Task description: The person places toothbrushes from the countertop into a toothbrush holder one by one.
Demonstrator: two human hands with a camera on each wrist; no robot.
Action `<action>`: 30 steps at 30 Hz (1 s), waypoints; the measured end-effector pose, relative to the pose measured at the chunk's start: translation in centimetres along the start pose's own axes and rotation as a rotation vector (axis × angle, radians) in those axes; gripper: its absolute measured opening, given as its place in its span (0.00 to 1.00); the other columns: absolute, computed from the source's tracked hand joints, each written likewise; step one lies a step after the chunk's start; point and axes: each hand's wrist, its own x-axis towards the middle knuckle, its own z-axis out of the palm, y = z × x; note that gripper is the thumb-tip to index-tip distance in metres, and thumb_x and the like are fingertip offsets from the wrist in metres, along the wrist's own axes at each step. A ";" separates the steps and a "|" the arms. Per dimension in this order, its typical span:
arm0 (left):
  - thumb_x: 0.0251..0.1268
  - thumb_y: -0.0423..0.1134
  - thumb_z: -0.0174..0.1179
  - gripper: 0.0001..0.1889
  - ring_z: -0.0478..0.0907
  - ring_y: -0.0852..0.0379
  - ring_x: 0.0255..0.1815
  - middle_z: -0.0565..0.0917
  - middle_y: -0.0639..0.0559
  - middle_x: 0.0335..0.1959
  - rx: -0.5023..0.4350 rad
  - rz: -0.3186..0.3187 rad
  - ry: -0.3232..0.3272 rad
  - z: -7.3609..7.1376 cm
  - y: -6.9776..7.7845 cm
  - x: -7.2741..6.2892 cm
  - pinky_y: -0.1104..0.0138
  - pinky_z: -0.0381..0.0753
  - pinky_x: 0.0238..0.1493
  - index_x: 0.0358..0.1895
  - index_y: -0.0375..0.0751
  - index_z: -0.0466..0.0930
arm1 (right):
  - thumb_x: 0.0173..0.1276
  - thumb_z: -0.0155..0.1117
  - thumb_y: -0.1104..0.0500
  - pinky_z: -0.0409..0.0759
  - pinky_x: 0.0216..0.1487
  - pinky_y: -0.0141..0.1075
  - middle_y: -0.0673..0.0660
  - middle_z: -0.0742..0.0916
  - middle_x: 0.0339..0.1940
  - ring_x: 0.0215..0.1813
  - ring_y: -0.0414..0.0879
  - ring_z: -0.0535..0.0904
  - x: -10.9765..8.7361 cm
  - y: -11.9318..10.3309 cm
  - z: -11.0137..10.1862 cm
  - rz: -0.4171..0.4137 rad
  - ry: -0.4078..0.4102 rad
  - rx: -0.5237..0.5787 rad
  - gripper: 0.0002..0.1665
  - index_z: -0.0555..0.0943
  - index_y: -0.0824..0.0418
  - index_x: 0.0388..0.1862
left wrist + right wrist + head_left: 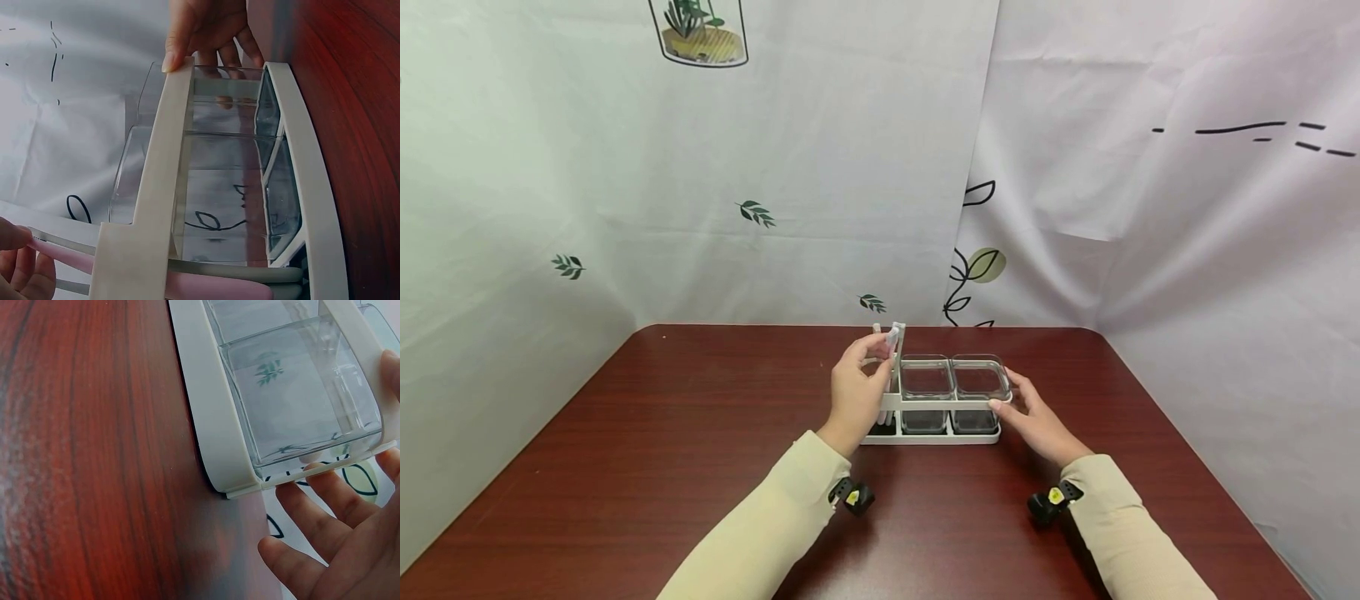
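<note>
A white two-tier rack stands on the table with two clear square cups side by side in it. In its left-hand section stand a pink toothbrush and grey toothbrushes, thick ends down. My left hand pinches the pink toothbrush near its upper end, above the rack's top bar. The brush heads are too small to make out. With the thumb on the front of the upper bar and fingers at the side, my right hand holds the rack's right end.
The dark red wooden table runs back to a white curtain printed with leaves, which also closes in both sides. A strapped-on black camera sits at each wrist, below the light sleeves.
</note>
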 end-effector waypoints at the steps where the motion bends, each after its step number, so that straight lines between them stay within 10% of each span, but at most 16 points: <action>1: 0.58 0.21 0.60 0.16 0.81 0.46 0.42 0.82 0.41 0.39 0.005 -0.004 -0.006 0.0 0.0 -0.1 0.63 0.83 0.37 0.50 0.32 0.80 | 0.72 0.58 0.47 0.69 0.62 0.56 0.66 0.71 0.62 0.63 0.61 0.70 0.0 0.0 0.0 -0.002 0.001 0.001 0.43 0.50 0.54 0.77; 17: 0.57 0.21 0.61 0.14 0.81 0.47 0.41 0.83 0.42 0.37 0.026 -0.036 -0.041 -0.2 -0.3 -0.8 0.69 0.78 0.35 0.47 0.34 0.80 | 0.72 0.58 0.47 0.69 0.62 0.55 0.65 0.72 0.62 0.63 0.60 0.71 0.0 0.1 0.0 0.001 0.001 -0.002 0.43 0.49 0.54 0.77; 30: 0.55 0.17 0.59 0.15 0.80 0.44 0.41 0.83 0.38 0.37 -0.032 -0.043 -0.066 0.1 -0.4 -0.8 0.53 0.82 0.45 0.46 0.30 0.80 | 0.71 0.58 0.46 0.69 0.62 0.55 0.65 0.71 0.62 0.64 0.60 0.69 0.1 0.0 0.0 0.008 0.004 -0.008 0.43 0.50 0.54 0.77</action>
